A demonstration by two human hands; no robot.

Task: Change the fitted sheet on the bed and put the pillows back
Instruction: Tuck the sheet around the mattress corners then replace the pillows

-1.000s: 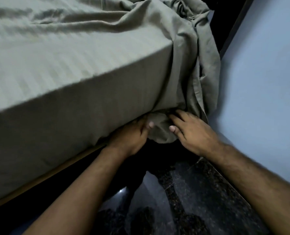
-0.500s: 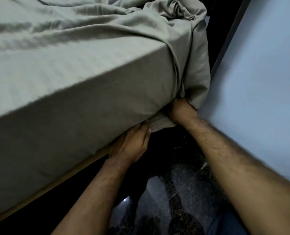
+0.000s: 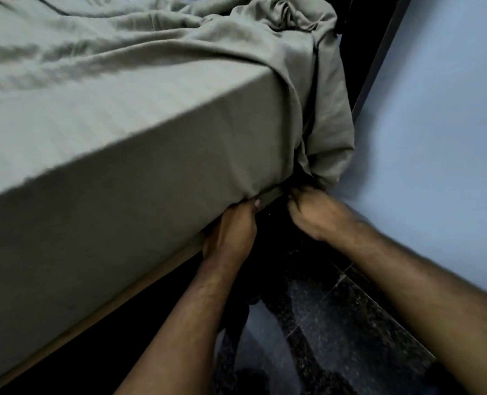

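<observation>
A grey-green striped fitted sheet (image 3: pixel 139 132) covers the mattress top and its near side. At the bed's near right corner the sheet bunches in loose folds (image 3: pixel 330 132) that hang down beside the wall. My left hand (image 3: pixel 230 232) is at the bottom edge of the mattress corner, fingers tucked up under the sheet's hem. My right hand (image 3: pixel 316 215) is just right of it, fingers curled and gripping the hanging fold at the corner. No pillows are in view.
A pale blue wall (image 3: pixel 435 138) stands close on the right, leaving a narrow gap. A wooden bed frame edge (image 3: pixel 99 312) runs under the mattress. Dark speckled floor tiles (image 3: pixel 350 323) lie below my arms. A dark door frame (image 3: pixel 379 52) rises at the back right.
My right hand came back out from under the corner and now grips the hanging fold. My left hand stays tucked at the hem. The sheet's side lies tighter on the mattress.
</observation>
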